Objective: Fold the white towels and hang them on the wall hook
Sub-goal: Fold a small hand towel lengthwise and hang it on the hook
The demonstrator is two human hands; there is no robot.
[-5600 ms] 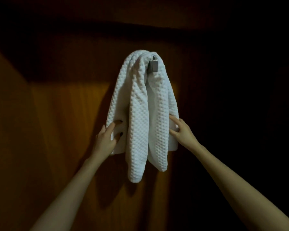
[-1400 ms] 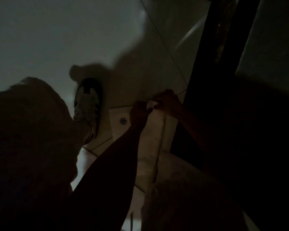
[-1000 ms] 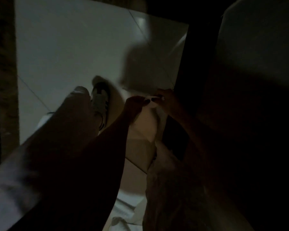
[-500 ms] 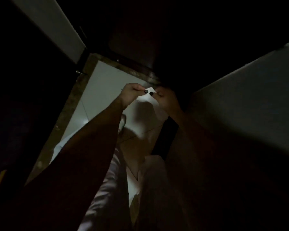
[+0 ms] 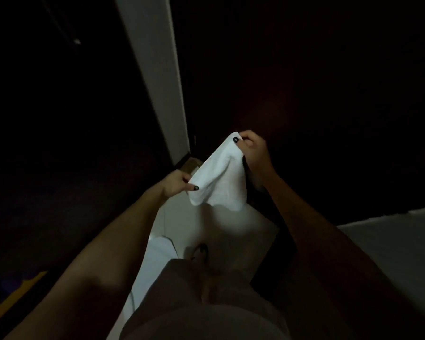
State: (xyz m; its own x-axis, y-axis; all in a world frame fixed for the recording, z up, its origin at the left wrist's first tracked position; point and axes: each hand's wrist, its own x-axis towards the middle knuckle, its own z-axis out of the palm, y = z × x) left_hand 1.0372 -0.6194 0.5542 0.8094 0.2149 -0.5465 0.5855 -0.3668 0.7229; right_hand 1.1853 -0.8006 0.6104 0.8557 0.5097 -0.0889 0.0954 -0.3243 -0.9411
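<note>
Both hands hold a small white towel (image 5: 219, 177) at mid-frame, left hand (image 5: 176, 184) and right hand (image 5: 254, 152) fingers pinching its upper corners. It hangs spread and unfolded above the floor (image 5: 231, 231). Folding looks barely begun; no wall hook is visible here.

Very dim frame, most of it lost to black.
Only the white towel (image 5: 219, 177) and the pale floor (image 5: 231, 224) beneath it caught light, perhaps from above; a soft shadow lay on that floor, and the lower frame was murky and soft in focus.
</note>
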